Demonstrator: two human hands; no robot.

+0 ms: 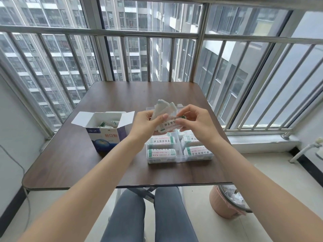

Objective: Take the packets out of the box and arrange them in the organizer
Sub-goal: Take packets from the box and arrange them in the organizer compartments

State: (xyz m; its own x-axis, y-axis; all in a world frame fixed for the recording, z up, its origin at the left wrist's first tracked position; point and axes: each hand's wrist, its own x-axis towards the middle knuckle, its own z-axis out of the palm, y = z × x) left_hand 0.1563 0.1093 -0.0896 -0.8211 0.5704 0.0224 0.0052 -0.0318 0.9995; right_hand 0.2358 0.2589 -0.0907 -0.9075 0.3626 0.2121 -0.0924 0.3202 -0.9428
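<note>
We can't see the far half of the organizer point(180, 155) — both our hands and the packets we hold float right above it and block that part. Only the near four compartments show, each with a stack of packets; how many packets sit in each stack we can't count, the edges blur together. The organizer's raised lid is mostly hidden behind the hands too, just a clear corner peeking out.

Our left hand point(148, 126) has its fingers curled around a fanned bunch of packets point(163, 109) — the white ends stick up above the organizer, number unclear. Our right hand point(194, 119) pinches the top packet point(170, 125) of that bunch between thumb and fingertips, green stripe at its end showing. The print on it is too small for us to read.

One box point(106, 135) stands just left of the organizer, flaps open, with a few loose packets down inside; we can make out maybe three or four, the rest is hidden by the walls.

Both box and organizer sit on one dark table point(70, 163). Right of the organizer and below the table edge there's one pink bin point(222, 205), partly cut off by our right arm.
</note>
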